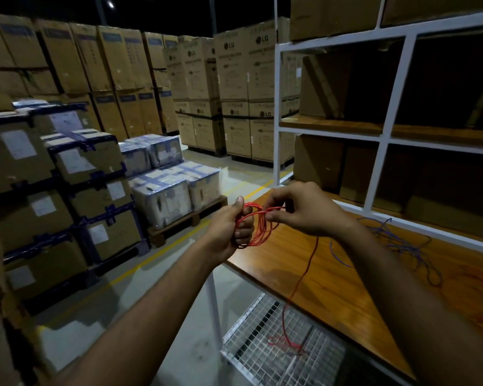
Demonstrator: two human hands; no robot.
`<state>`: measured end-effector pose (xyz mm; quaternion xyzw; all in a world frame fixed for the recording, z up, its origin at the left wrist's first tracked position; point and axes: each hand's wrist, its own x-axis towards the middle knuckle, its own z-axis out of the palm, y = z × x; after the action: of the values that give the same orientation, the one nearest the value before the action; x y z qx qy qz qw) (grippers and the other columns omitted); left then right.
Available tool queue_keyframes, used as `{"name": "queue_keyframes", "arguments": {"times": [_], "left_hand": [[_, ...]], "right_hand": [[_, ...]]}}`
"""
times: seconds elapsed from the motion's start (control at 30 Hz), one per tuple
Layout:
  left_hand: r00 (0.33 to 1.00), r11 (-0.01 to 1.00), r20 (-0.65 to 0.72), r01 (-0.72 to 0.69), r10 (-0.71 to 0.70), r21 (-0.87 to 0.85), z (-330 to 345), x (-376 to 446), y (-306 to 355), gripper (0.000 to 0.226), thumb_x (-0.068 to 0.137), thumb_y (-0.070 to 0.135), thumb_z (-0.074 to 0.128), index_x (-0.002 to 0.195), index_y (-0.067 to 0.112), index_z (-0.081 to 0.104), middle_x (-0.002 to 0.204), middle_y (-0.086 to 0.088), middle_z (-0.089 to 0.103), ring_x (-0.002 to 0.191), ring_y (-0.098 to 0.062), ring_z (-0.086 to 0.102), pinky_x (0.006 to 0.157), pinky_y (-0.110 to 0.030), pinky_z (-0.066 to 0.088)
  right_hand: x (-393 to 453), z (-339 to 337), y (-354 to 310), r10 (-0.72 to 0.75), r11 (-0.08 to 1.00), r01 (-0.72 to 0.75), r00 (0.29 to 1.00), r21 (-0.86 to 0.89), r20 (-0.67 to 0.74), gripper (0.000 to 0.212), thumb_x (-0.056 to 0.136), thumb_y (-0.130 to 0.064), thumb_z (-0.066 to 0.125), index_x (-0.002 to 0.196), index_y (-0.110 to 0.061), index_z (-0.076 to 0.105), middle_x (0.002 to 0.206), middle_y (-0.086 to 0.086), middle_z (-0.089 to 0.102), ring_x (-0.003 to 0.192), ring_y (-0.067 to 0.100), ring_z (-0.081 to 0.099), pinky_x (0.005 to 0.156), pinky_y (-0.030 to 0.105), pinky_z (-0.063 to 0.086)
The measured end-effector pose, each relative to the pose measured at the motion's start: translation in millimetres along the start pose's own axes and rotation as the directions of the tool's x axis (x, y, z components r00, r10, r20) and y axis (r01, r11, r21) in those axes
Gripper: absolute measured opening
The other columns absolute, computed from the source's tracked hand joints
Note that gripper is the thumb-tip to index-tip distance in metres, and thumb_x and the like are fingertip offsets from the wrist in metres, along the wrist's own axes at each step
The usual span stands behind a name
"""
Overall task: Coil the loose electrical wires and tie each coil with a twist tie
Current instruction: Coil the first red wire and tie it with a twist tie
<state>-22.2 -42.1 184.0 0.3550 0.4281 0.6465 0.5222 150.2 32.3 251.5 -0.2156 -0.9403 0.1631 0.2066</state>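
My left hand grips one side of a small coil of red wire, held in the air over the left end of the wooden shelf top. My right hand pinches a strand of the red wire at the coil's top right. The wire's loose tail hangs from the coil down across the shelf edge and ends on a wire mesh shelf below. A loose blue wire lies tangled on the wooden top to the right. No twist tie shows.
A white metal rack holding brown cartons rises behind the wooden top. To the left, pallets of wrapped cartons and tall stacked boxes flank a grey floor aisle marked with yellow lines.
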Motion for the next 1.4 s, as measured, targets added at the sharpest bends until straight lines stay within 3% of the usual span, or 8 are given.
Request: {"name": "queue_keyframes", "arguments": {"times": [0.17,0.33,0.47,0.7,0.87,1.0,1.27,1.4], "left_hand": [[0.999,0.998,0.01,0.052,-0.052,0.023,-3.8,-0.1,-3.8,0.043,0.107,0.038,0.03,0.073,0.014,0.042,0.051,0.003,0.031,0.036,-0.006,0.021,0.035,-0.018,0.016],[0.992,0.995,0.079,0.096,-0.098,0.025,-4.7,-0.4,-2.4,0.042,0.106,0.04,0.032,0.075,0.015,0.045,0.051,0.007,0.026,0.039,-0.006,0.019,0.038,-0.02,0.015],[0.997,0.998,0.047,0.052,-0.053,0.034,-8.2,-0.3,8.1,0.041,0.106,0.038,0.031,0.071,0.017,0.041,0.052,0.007,0.021,0.041,-0.006,0.015,0.039,-0.02,0.012],[0.998,0.998,-0.067,-0.01,0.014,0.062,-13.6,13.2,9.1,0.042,0.107,0.037,0.03,0.07,0.019,0.037,0.051,0.008,0.022,0.042,-0.007,0.014,0.044,-0.024,0.007],[0.999,0.999,-0.005,0.037,-0.037,0.032,-15.7,15.0,10.1,0.043,0.107,0.036,0.031,0.068,0.019,0.037,0.049,0.008,0.023,0.039,-0.006,0.016,0.038,-0.019,0.011],[1.0,0.976,0.02,-0.005,0.001,0.218,-14.1,13.8,11.3,0.04,0.107,0.035,0.03,0.071,0.021,0.039,0.055,0.007,0.024,0.045,-0.008,0.016,0.04,-0.02,0.013],[0.995,0.951,-0.005,-0.098,0.104,0.293,-9.4,26.6,-6.1,0.035,0.107,0.036,0.034,0.081,0.017,0.046,0.057,0.003,0.027,0.047,-0.012,0.019,0.046,-0.026,0.011],[0.994,0.947,-0.041,-0.088,0.106,0.308,-10.0,29.3,-16.4,0.045,0.105,0.042,0.036,0.08,0.009,0.054,0.06,-0.016,0.04,0.048,-0.022,0.038,0.047,-0.026,0.025]], "right_hand": [[11.7,-22.1,11.2,0.015,0.999,-0.012,0.998,0.048,-0.063,0.016,0.089,-0.018,0.07,0.102,-0.028,0.071,0.096,-0.017,0.066,0.089,-0.001,0.061,0.069,0.014,0.045],[23.1,-22.7,23.3,0.16,0.975,-0.109,0.948,0.191,-0.274,0.008,0.088,-0.023,0.072,0.095,-0.024,0.068,0.083,-0.01,0.067,0.063,-0.006,0.063,0.047,0.01,0.043],[16.1,-12.1,43.3,0.246,0.963,-0.225,0.96,0.148,-0.136,0.005,0.091,-0.023,0.068,0.095,-0.025,0.071,0.09,-0.003,0.071,0.068,0.003,0.061,0.054,0.016,0.045],[4.3,2.1,33.9,0.127,0.953,-0.169,0.977,0.251,0.173,0.014,0.098,-0.018,0.058,0.097,-0.018,0.072,0.09,0.002,0.068,0.082,0.013,0.061,0.071,0.029,0.05],[4.2,-1.6,43.7,0.246,0.814,-0.225,0.969,0.535,0.034,0.019,0.102,-0.015,0.05,0.101,-0.014,0.069,0.094,0.01,0.066,0.086,0.022,0.059,0.077,0.036,0.05],[4.8,-4.7,52.1,0.339,0.775,-0.277,0.941,0.568,-0.003,0.021,0.103,-0.012,0.048,0.099,-0.009,0.068,0.086,0.006,0.062,0.076,0.015,0.056,0.066,0.027,0.048],[6.2,27.9,31.9,0.09,0.718,-0.302,0.934,0.627,0.346,0.024,0.106,-0.015,0.04,0.093,-0.013,0.06,0.067,-0.002,0.056,0.059,0.011,0.051,0.061,0.028,0.045],[0.0,29.2,17.0,-0.189,0.47,-0.285,0.892,0.836,0.411,0.023,0.104,-0.016,0.042,0.093,-0.014,0.062,0.069,0.005,0.051,0.058,0.013,0.048,0.066,0.033,0.047]]}}
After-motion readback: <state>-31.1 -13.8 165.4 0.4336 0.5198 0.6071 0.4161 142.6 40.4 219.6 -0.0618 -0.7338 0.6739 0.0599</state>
